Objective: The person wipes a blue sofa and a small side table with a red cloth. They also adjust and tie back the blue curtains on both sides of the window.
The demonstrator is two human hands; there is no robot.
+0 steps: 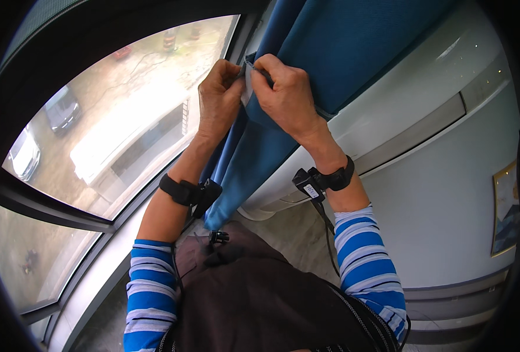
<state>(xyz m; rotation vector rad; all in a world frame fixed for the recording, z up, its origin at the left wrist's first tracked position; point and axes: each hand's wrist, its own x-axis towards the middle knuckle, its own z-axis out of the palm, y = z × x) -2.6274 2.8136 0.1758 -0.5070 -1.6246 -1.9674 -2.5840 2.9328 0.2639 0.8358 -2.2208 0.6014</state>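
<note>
A long blue curtain (326,48) hangs before me, running down past my apron (251,303). Both my hands are at a gathered edge of it, close together. My left hand (222,94) pinches the edge beside a pale strip (247,86), perhaps a lining or tape. On the other side of that strip, my right hand (286,90) grips the curtain's fabric between thumb and curled fingers. My fingers hide just how the cloth is folded there. Each forearm wears a black strap with a small device, the left one (191,193) and the right one (323,178).
To the left is a dark-framed window (110,224) with parked cars and a low building outside. A white sill (97,259) runs beneath it. On the right stands a tall white appliance (400,97), with a framed picture (505,209) beyond. A cable (329,246) hangs near my right forearm.
</note>
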